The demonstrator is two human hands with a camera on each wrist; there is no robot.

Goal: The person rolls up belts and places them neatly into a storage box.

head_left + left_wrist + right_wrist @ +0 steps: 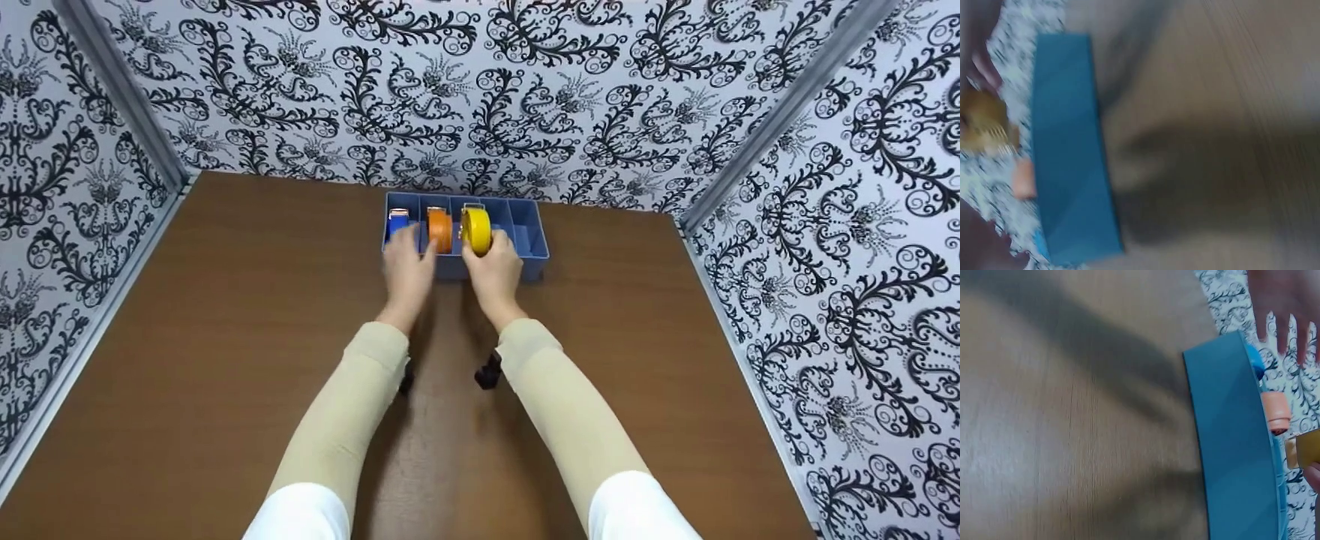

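A rolled yellow belt with a metal buckle is pinched in my right hand, above the middle of a blue-grey compartment box. My left hand reaches over the box's left front edge with its fingers extended, holding nothing. In the right wrist view its fingers hang apart from the box. A rolled orange belt stands in a compartment left of the yellow one. Farther left sits a rolled blue belt, partly hidden by the left hand.
The box stands on a brown table, close to the patterned back wall. Patterned side panels and metal edge strips border the table. A small black device hangs below the right wrist.
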